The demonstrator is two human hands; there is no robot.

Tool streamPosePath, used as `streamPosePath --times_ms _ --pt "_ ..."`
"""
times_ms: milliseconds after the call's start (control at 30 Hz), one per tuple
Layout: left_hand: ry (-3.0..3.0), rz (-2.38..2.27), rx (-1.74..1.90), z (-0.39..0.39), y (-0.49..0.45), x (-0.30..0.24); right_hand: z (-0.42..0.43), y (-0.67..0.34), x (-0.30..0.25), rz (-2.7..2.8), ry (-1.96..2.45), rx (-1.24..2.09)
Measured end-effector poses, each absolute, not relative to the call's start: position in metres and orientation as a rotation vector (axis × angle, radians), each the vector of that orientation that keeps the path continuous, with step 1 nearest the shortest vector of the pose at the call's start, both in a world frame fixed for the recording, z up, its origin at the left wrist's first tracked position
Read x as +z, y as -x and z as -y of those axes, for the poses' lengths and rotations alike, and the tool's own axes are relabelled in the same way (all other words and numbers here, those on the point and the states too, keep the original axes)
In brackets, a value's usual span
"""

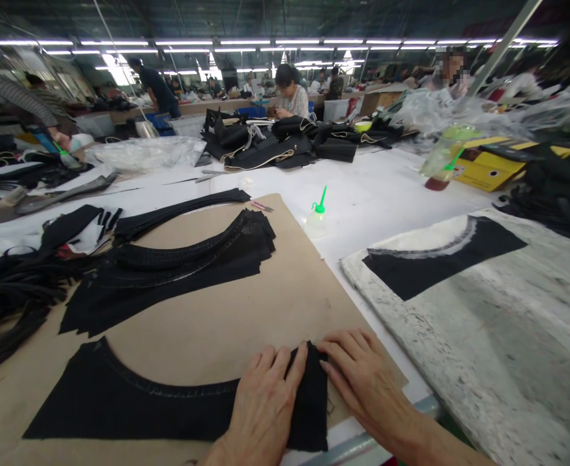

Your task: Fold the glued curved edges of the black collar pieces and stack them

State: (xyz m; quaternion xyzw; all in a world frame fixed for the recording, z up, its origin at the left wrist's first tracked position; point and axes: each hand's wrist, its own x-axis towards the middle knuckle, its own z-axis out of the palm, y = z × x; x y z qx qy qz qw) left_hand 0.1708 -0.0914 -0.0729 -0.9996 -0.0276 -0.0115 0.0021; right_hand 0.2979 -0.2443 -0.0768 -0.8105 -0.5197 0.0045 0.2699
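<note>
A black fabric piece (182, 411) with a curved upper edge lies flat on the brown board in front of me. Pale marks, perhaps glue or chalk, run along that curve. My left hand (265, 401) presses on its right part, fingers stretched and lying flat. At the upper right corner of the same piece, my right hand (363, 372) rests with extended fingers, its fingertips touching or just beside the edge. Farther back on the board is a stack of similar black pieces (168, 278), overlapping in steps. One more black piece (440, 259) lies on the pale slab to the right.
The brown board (295, 304) covers the near table; a stained pale slab (513, 362) stands right. Behind are small pink-handled snips (262, 206), a green-nozzled bottle (319, 217), a yellow box (489, 167) and heaped black material (285, 139). Black strips (13, 304) lie left. Several people work beyond.
</note>
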Motion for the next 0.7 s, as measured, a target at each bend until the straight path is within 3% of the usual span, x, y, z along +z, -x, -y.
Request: streamPosePath --times_ms 700 --pt "3.069 0.104 -0.107 0.0997 -0.1789 -0.0782 0.2475 -0.2963 -0.0846 1.436 2.169 -0.134"
